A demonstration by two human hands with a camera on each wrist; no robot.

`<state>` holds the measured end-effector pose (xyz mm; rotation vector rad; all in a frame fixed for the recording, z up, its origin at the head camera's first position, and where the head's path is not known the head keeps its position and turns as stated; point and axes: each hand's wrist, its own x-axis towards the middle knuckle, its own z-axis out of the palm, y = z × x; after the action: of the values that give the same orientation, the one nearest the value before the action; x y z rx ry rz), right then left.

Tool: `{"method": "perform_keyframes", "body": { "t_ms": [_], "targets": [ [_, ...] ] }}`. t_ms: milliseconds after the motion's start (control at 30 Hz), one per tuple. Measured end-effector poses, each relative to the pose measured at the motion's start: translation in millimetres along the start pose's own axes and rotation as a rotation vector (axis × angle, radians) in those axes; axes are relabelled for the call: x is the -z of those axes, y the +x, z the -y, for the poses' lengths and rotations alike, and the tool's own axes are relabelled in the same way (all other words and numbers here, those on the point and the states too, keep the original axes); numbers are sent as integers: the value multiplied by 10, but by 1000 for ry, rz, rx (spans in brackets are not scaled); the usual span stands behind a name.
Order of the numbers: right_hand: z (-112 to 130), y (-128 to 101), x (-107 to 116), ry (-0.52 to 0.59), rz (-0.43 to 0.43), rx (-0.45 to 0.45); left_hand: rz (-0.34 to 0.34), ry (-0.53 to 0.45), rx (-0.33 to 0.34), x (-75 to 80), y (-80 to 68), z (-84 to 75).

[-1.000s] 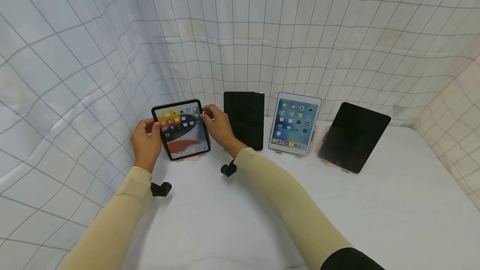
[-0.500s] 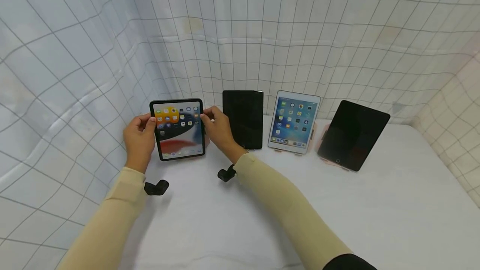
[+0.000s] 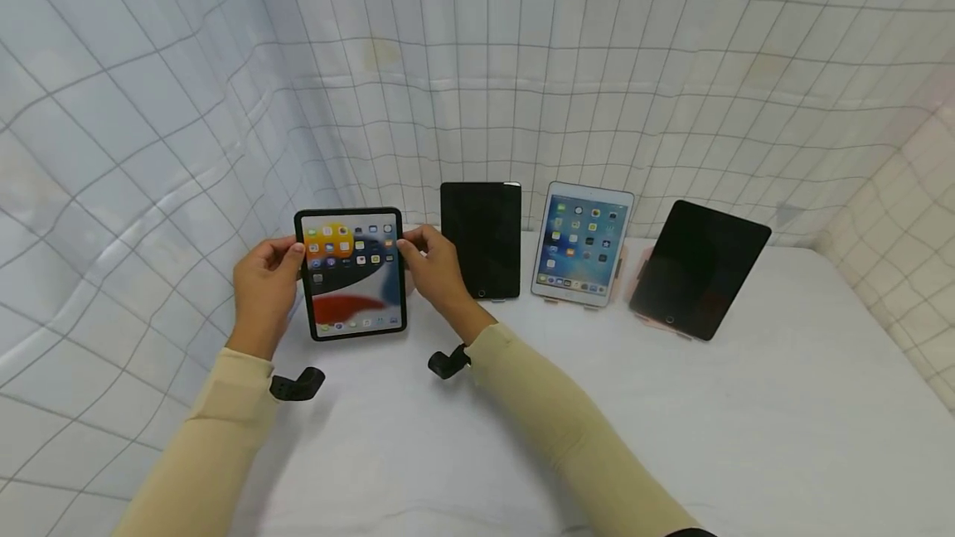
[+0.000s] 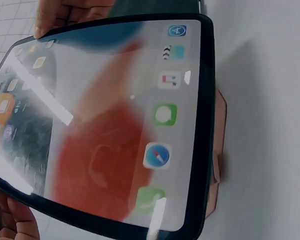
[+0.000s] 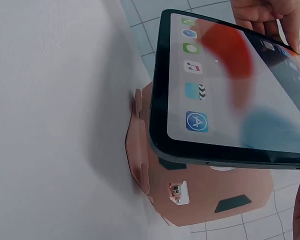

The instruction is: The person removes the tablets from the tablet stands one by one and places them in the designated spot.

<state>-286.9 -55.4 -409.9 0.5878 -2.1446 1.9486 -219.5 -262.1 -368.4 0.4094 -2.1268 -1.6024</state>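
- Lit tablet (image 3: 351,273): flat glossy slab with rounded corners and a black bezel, held upright clear above the pink stand (image 5: 190,195).
- White cloth table (image 3: 671,421) lies open in front; three more tablets (image 3: 481,240) are propped in a row to the right.
- Left hand (image 3: 263,292) is clamped on the left edge, right hand (image 3: 436,268) on the right edge, thumbs laid over the bezel.

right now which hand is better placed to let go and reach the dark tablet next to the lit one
Right. The right hand grips the lit tablet on the edge facing the dark tablet, close beside it. The left hand holds the far edge.
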Motion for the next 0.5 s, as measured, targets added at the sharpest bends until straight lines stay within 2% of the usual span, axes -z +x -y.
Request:
{"method": "perform_keyframes", "body": {
  "t_ms": [100, 333, 500],
  "targets": [
    [5, -50, 25, 46, -3, -31, 28, 15, 15, 30, -41, -27],
    [35, -144, 79, 73, -12, -66, 89, 106, 47, 91, -160, -130],
    [53, -186, 121, 83, -10, -80, 132, 98, 58, 119, -196, -168]
  ]
}}
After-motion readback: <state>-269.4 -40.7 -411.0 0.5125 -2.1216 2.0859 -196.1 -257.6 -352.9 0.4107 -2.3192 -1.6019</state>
